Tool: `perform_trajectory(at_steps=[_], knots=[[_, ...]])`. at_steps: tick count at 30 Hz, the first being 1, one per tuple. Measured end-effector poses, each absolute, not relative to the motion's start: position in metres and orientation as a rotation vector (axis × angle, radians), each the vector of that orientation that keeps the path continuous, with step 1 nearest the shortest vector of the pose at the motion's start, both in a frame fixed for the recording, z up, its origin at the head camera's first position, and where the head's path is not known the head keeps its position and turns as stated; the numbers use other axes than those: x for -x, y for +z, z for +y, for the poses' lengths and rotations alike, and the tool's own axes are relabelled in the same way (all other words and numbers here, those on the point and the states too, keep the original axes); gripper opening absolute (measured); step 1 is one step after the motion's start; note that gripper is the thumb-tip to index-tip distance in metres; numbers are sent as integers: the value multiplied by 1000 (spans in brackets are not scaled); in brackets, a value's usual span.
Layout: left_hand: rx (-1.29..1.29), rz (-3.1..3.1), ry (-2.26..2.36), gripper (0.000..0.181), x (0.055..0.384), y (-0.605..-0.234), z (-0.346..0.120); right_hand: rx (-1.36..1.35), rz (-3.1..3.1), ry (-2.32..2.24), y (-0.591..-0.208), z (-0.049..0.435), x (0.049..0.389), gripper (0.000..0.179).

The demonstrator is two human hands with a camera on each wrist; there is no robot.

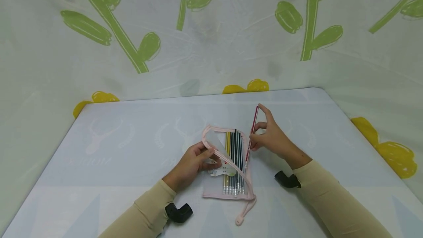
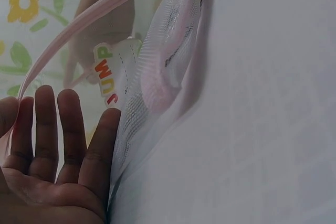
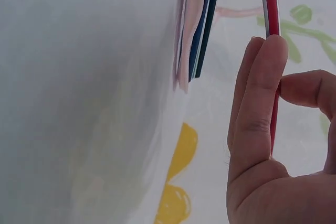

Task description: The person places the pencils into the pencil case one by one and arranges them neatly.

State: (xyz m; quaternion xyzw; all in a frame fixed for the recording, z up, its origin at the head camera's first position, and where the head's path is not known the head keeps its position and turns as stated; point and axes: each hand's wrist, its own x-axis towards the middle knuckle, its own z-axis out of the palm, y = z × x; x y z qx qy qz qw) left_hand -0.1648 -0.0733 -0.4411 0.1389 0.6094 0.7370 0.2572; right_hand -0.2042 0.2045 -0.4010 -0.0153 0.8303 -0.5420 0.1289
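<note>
A see-through mesh pencil pouch (image 1: 213,188) with pink zipper edging lies on the table, its zipper undone. My left hand (image 1: 195,162) holds the pink zipper edge (image 2: 73,27) between thumb and fingers, lifting the mouth. Several dark pencils and a few yellow ones (image 1: 228,146) lie side by side in the pouch, some tips near its far end. A red pencil (image 1: 254,120) is pinched in my right hand (image 1: 269,139), its lower end by the pouch's right side. Whether that end is inside the mesh, I cannot tell. A white tag (image 2: 107,74) with coloured letters shows through.
A pink zipper pull (image 1: 239,220) hangs off the pouch's near right corner onto the pale table (image 1: 99,168). Behind the table hangs a light backdrop (image 1: 224,47) with green leaves and yellow flowers. Each sleeve has a black wrist mount (image 1: 180,213) beside it.
</note>
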Motion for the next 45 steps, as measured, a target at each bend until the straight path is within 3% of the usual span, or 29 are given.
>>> perform_trajectory(at_steps=[26,45], knots=[[-434,1626,1991,43,161,-432,-72,126,2344,-1570,-402,187,192,103],[-426,1630,1999,41,162,-431,-72,207,2337,-1477,-407,188,191,98]])
